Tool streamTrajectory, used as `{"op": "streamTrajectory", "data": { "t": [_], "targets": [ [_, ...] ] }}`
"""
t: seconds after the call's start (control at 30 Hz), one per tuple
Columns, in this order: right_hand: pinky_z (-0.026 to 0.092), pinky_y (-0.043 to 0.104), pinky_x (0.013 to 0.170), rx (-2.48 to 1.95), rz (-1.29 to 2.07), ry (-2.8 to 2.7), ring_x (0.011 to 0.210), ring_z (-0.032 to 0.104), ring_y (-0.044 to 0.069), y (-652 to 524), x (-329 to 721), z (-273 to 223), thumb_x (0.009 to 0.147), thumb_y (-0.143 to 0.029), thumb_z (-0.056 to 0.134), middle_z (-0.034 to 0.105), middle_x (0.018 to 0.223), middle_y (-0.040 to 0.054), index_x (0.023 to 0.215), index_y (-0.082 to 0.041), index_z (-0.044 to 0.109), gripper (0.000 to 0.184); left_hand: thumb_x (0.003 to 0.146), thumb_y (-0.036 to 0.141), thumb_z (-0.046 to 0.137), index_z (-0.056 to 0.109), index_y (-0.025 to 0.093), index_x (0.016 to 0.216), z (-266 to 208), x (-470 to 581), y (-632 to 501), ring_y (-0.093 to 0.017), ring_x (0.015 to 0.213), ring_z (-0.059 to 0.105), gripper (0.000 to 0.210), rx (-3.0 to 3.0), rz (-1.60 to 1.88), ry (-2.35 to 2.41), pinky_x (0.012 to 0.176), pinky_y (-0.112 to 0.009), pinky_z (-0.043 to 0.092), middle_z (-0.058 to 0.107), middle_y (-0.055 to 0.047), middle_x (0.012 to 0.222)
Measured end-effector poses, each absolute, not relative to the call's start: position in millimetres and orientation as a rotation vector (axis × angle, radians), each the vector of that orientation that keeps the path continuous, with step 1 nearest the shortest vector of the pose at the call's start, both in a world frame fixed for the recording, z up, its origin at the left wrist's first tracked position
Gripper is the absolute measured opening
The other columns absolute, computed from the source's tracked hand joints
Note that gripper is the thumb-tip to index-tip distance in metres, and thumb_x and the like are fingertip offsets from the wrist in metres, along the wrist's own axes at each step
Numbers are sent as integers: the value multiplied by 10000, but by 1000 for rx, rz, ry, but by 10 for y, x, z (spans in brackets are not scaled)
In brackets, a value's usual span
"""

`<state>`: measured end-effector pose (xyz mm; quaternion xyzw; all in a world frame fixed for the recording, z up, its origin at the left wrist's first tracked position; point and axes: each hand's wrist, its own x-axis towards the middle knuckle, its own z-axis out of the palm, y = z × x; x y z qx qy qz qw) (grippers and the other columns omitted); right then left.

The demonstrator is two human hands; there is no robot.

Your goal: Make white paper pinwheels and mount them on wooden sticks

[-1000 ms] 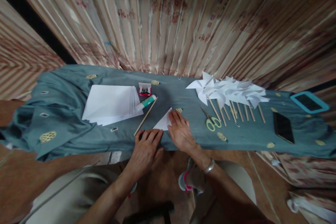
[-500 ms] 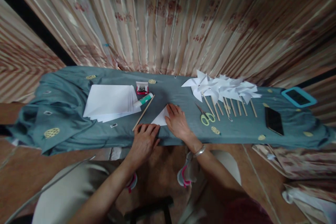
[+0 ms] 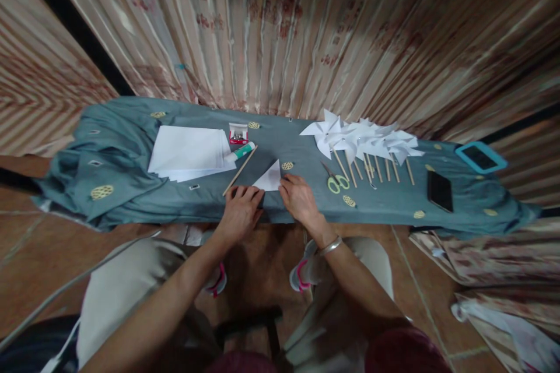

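Observation:
A small white paper triangle (image 3: 269, 178), folded from a sheet, lies near the front edge of the cloth-covered table. At its left corner my left hand (image 3: 240, 210) is closed, fingertips over the paper's corner and thumb drawn in. My right hand (image 3: 301, 201) pinches the right edge with thumb and bent fingers. A wooden stick (image 3: 240, 171) lies slantwise just beyond my left fingertips. Green-handled scissors (image 3: 336, 180) rest to the right of my right hand, blades apart.
A stack of white paper (image 3: 188, 148) lies left, beside a glue stick (image 3: 242, 152) and a small red box (image 3: 238, 135) of metal pieces. Several paper pinwheels (image 3: 359, 139) on sticks lie right. A black phone (image 3: 440, 191) and a blue-framed device (image 3: 481, 157) are farther right.
My right hand has slid from lying over the triangle to its right edge, uncovering the tip. My left hand stays by the left corner. The whole view has shifted slightly.

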<state>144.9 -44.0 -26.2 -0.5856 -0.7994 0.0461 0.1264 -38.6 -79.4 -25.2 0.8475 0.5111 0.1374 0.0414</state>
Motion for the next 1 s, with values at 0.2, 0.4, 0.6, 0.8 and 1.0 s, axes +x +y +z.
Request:
{"op": "streamTrajectory", "data": {
  "t": [0.2,0.4,0.6,0.8,1.0],
  "targets": [
    [315,458,1117,-1667,153,-2393,1427,285,309,-256,1218,-271,974,-321,394,408,1498,196,1423,-33,405,534,817,173,577,555,203,1260,-275,-392,-795,-302,1119,511,445,2586,400,1559,996,-511,329,619,-106,1210],
    [245,452,1153,-1723,204,-2438,1458,232,293,-173,1205,-382,987,-372,357,310,1558,172,1474,-42,316,589,823,154,559,533,194,1282,-293,-405,-803,-296,1120,509,461,2595,371,1546,1006,-508,319,617,-104,1224],
    [267,464,1135,-1700,245,-2485,1466,209,299,-78,1428,-375,1003,-336,315,280,1577,139,1495,-124,306,536,819,170,599,536,193,1274,-301,-438,-793,-279,1117,511,461,2608,398,1514,1027,-481,311,621,-92,1222],
    [362,500,1041,-1703,271,-2418,1407,319,298,57,1498,-344,979,-413,398,367,1526,154,1443,-215,413,505,821,155,589,531,219,1284,-337,-476,-761,-271,1084,520,471,2654,403,1486,1001,-478,340,621,-86,1198],
    [417,459,967,-1793,199,-2220,1220,464,306,274,1411,-360,946,-347,475,510,1390,137,1359,-207,523,439,837,168,567,515,211,1294,-342,-462,-760,-272,1069,516,462,2664,400,1491,990,-480,340,620,-91,1193]
  ]
}}
